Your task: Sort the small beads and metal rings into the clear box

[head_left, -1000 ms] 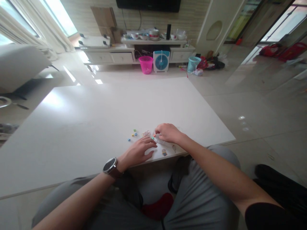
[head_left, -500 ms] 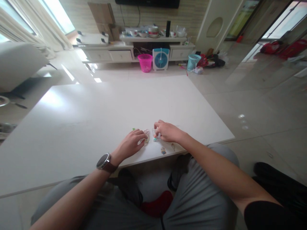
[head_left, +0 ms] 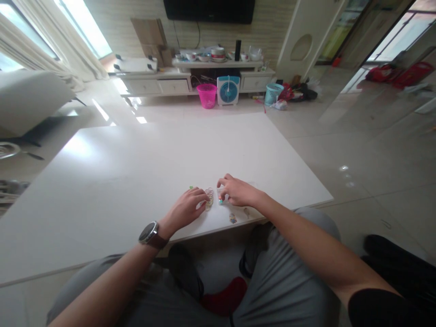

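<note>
Near the desk's (head_left: 136, 159) front edge, beads (head_left: 220, 200) sit in a clear box (head_left: 219, 192), rubber bands (head_left: 210, 195) and a green piece (head_left: 191, 187) outside, left hand (head_left: 184, 208) and right hand (head_left: 240, 191) fingers half-curled, hold unclear.

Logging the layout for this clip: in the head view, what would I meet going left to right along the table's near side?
Watch, left hand, pile of thin loops, small coloured pieces, yellow-and-blue figure, small pale figure.
</note>
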A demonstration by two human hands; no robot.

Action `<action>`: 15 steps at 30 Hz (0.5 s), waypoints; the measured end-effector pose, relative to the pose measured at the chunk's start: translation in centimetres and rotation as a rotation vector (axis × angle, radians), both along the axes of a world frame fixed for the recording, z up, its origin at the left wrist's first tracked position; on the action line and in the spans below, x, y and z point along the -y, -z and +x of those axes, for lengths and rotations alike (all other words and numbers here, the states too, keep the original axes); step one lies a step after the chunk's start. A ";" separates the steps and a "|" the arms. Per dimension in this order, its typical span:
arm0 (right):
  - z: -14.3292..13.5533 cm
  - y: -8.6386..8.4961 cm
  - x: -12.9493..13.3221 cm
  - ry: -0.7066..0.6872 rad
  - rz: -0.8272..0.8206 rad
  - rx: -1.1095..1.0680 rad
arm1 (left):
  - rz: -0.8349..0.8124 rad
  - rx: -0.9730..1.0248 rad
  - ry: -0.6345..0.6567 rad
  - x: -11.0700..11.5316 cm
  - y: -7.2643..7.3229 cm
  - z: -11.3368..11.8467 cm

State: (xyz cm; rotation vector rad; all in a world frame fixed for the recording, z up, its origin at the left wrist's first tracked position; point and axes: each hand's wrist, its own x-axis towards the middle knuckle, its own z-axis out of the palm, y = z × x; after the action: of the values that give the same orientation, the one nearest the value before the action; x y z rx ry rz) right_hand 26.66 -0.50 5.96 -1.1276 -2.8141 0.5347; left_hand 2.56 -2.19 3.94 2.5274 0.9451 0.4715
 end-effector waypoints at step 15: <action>-0.3 -0.5 0.3 0.007 -0.009 0.024 | -0.009 -0.005 -0.021 -0.3 -0.5 -0.3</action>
State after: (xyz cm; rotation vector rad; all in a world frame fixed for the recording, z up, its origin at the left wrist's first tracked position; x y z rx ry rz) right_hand 26.35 -0.76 6.49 -1.1523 -2.8302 0.5378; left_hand 2.25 -1.87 4.45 2.5144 0.9740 0.4666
